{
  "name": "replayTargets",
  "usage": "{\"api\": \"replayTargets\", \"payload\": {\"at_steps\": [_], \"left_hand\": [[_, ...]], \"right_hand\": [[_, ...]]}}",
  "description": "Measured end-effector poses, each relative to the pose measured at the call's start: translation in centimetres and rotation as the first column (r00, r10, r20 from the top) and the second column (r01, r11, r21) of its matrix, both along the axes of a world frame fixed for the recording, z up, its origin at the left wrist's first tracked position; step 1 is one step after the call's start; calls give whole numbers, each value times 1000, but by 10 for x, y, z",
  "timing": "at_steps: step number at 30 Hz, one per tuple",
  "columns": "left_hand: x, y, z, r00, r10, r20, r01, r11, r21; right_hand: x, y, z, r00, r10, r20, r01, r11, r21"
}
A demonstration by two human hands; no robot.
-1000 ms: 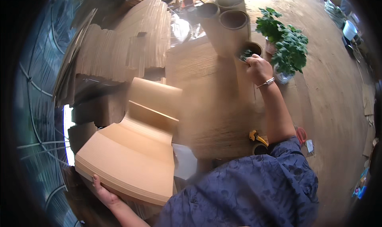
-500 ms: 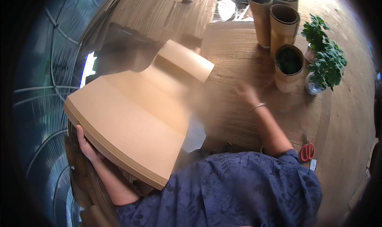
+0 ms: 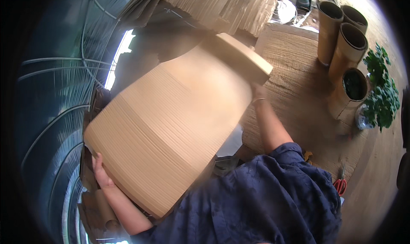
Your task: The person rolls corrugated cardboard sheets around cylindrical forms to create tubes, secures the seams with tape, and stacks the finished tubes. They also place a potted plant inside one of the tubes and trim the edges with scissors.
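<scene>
1. Two bare hands are at the stack of brown sheets (image 3: 162, 111): the left hand (image 3: 102, 174) grasps its lower left edge, thumb showing against the side, other fingers hidden
2. The right hand (image 3: 257, 91) is blurred at the right edge, beside the raised far end; I cannot tell whether its fingers grip or merely touch
3. The stack lies tilted across the space left of the table (image 3: 286, 51), partly covering a pale sheet (image 3: 230, 142)
4. The step in hand looks like steadying or shifting the sheets; the next move probably calls for support at both edges, so they don't slide apart
5. Farther right stand brown tubes (image 3: 329, 36), leafy plants (image 3: 384, 105) and red-handled scissors (image 3: 340, 186)
</scene>
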State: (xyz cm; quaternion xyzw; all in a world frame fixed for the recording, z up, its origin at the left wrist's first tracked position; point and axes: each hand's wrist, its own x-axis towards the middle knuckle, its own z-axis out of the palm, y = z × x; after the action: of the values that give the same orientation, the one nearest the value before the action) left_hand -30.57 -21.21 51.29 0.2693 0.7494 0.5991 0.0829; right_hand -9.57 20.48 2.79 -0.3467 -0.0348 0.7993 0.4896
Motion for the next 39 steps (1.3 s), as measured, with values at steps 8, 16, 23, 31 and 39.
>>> {"api": "replayTargets", "payload": {"at_steps": [8,16,23,31,39], "left_hand": [[-12,-13,-151,908,-119,403,107,993,52],[-7,87,-294,659,-368,656,210,927,309],[16,98,-352,521,-153,840,75,988,134],[27,77,-516,474,-6,880,175,981,-87],[87,74,-509,480,-12,877,567,768,-299]], "right_hand": [[123,113,85,968,-249,27,196,820,537],[210,252,162,680,-732,49,273,314,910],[221,210,102,-149,-698,701,-436,682,586],[199,0,65,507,-588,630,-492,402,772],[201,-203,105,413,-233,880,-867,195,458]]}}
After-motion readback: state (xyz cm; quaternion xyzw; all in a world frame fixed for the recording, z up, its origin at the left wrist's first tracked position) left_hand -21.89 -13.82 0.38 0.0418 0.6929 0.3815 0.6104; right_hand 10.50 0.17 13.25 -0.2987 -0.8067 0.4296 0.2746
